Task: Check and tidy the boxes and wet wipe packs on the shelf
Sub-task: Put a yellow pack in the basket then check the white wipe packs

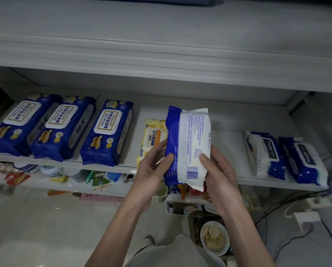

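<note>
Both hands are closed round one blue-and-white plastic wet wipe pack [188, 143]. It is held in the air just in front of the white shelf board [228, 145], with its printed white back and barcode facing the person. The left hand [153, 168] grips the blue left edge low down, thumb on that edge and fingers behind. The right hand [219, 170] grips the right edge at about the same height, thumb pressed on the white panel.

The pack's long axis runs away from the person, with the near end low by the wrists and the far end raised toward the back of the shelf. A yellow soft wet wipe pack [151, 137] lies on the board just behind it, partly covered, on the left hand's side. Right of that is a bare stretch of board, then two blue-and-white packs with dark labels [261, 153] lie side by side. Three dark blue packs with white lids [107, 132] lie in a row further left.

The coming move probably turns on that bare stretch, which lies ahead and slightly right, nearer the right hand. The pack would need turning label-up and laying front to back like its neighbours.
</note>
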A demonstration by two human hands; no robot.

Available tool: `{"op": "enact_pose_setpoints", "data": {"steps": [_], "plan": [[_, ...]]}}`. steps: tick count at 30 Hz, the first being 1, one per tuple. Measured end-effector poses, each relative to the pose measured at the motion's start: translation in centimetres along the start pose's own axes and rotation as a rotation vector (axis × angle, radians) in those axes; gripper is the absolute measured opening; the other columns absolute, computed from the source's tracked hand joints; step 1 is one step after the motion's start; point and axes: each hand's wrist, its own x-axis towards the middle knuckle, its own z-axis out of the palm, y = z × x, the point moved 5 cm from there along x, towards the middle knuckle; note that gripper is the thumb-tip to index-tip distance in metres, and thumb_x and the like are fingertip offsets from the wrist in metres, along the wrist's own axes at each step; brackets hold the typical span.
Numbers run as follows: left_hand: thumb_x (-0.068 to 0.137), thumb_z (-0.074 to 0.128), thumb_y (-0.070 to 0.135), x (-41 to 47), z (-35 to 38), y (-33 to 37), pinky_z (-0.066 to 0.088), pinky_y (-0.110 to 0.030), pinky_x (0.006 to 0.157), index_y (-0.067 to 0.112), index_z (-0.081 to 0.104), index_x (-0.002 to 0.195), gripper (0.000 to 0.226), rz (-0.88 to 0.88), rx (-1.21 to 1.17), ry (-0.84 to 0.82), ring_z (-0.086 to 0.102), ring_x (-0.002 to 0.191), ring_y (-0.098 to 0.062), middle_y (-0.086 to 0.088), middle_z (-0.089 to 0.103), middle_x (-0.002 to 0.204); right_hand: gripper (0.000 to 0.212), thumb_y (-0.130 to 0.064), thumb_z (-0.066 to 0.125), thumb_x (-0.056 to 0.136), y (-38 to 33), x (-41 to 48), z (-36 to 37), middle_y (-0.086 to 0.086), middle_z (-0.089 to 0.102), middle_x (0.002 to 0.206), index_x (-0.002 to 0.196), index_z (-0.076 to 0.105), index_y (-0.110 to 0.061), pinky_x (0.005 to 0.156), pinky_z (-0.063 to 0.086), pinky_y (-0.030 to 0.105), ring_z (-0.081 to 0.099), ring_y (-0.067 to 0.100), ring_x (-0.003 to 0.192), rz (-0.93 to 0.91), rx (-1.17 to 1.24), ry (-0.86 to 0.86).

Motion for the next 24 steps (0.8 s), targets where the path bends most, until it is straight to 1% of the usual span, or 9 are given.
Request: {"op": "enact_pose_setpoints", "data": {"steps": [3, 6, 12, 13, 16, 18, 21, 23, 24], "plan": [[0.084, 0.066, 0.031, 0.07, 0.0, 0.04, 0.06, -0.023, 0.073, 0.033, 0.058, 0.129, 0.047, -0.004, -0.005, 0.004, 0.07, 0.111, -0.011, 0.002, 0.07, 0.126, 0.057, -0.021, 0.068, 0.085, 0.02, 0.01, 0.06, 0.01, 0.074, 0.13, 0.142, 0.059, -0.012, 0.087, 0.064, 0.041, 0.072, 0.03, 0.116, 0.004, 0.028, 0.021], [0.086, 0.066, 0.028, 0.1, -0.03, 0.08, 0.06, -0.023, 0.074, 0.029, 0.056, 0.134, 0.049, -0.01, -0.013, -0.001, 0.071, 0.11, -0.012, 0.0, 0.07, 0.126, 0.057, -0.022, 0.068, 0.085, -0.06, -0.07, 0.04, 0.009, 0.074, 0.13, 0.141, 0.06, -0.012, 0.088, 0.064, 0.042, 0.072, 0.03, 0.116, 0.009, 0.04, 0.026], [0.082, 0.067, 0.027, 0.08, -0.09, 0.34, 0.06, -0.024, 0.072, 0.03, 0.059, 0.127, 0.046, -0.019, -0.037, -0.014, 0.072, 0.107, -0.014, -0.002, 0.072, 0.121, 0.057, -0.023, 0.068, 0.086, 0.02, -0.07, 0.11, 0.008, 0.074, 0.129, 0.141, 0.06, -0.013, 0.08, 0.065, 0.037, 0.074, 0.026, 0.112, 0.005, 0.048, 0.024], [0.081, 0.067, 0.028, 0.1, -0.13, 0.35, 0.06, -0.024, 0.072, 0.03, 0.059, 0.127, 0.047, -0.02, -0.039, -0.013, 0.072, 0.108, -0.015, -0.003, 0.072, 0.12, 0.056, -0.023, 0.068, 0.086, 0.09, -0.1, 0.12, 0.008, 0.074, 0.129, 0.141, 0.06, -0.014, 0.08, 0.065, 0.038, 0.074, 0.026, 0.112, 0.007, 0.05, 0.021], [0.08, 0.068, 0.029, 0.14, -0.22, 0.36, 0.061, -0.027, 0.073, 0.027, 0.057, 0.132, 0.053, -0.024, -0.053, -0.01, 0.072, 0.109, -0.015, -0.001, 0.072, 0.121, 0.054, -0.024, 0.067, 0.088, 0.25, -0.21, 0.13, 0.008, 0.073, 0.13, 0.14, 0.06, -0.014, 0.09, 0.063, 0.045, 0.072, 0.029, 0.117, 0.014, 0.044, 0.019], [0.08, 0.068, 0.027, 0.2, -0.23, 0.18, 0.061, -0.027, 0.074, 0.026, 0.057, 0.131, 0.052, -0.029, -0.064, -0.016, 0.072, 0.109, -0.016, -0.001, 0.073, 0.121, 0.054, -0.025, 0.068, 0.087, 0.29, -0.27, 0.11, 0.008, 0.073, 0.13, 0.14, 0.06, -0.015, 0.093, 0.061, 0.048, 0.072, 0.029, 0.117, 0.012, 0.036, 0.02], [0.08, 0.068, 0.025, 0.23, -0.18, -0.01, 0.062, -0.027, 0.073, 0.027, 0.059, 0.126, 0.047, -0.035, -0.083, -0.03, 0.073, 0.108, -0.016, -0.001, 0.074, 0.12, 0.064, -0.031, 0.073, 0.081, 0.27, -0.34, 0.01, 0.008, 0.073, 0.13, 0.141, 0.06, -0.016, 0.092, 0.062, 0.048, 0.072, 0.029, 0.117, 0.005, 0.039, 0.013], [0.081, 0.068, 0.023, 0.28, -0.2, -0.13, 0.062, -0.028, 0.074, 0.026, 0.058, 0.129, 0.049, -0.046, -0.104, -0.037, 0.072, 0.108, -0.017, -0.003, 0.073, 0.122, 0.069, -0.033, 0.075, 0.077, 0.21, -0.42, -0.01, 0.007, 0.073, 0.131, 0.141, 0.059, -0.016, 0.09, 0.064, 0.045, 0.072, 0.029, 0.117, -0.001, 0.05, 0.0], [0.082, 0.068, 0.022, 0.3, -0.21, -0.16, 0.062, -0.029, 0.075, 0.025, 0.056, 0.132, 0.052, -0.05, -0.112, -0.032, 0.072, 0.109, -0.019, -0.004, 0.072, 0.123, 0.067, -0.032, 0.075, 0.078, 0.32, -0.39, -0.08, 0.007, 0.073, 0.131, 0.142, 0.059, -0.016, 0.089, 0.064, 0.044, 0.072, 0.029, 0.117, -0.004, 0.046, -0.002]]}}
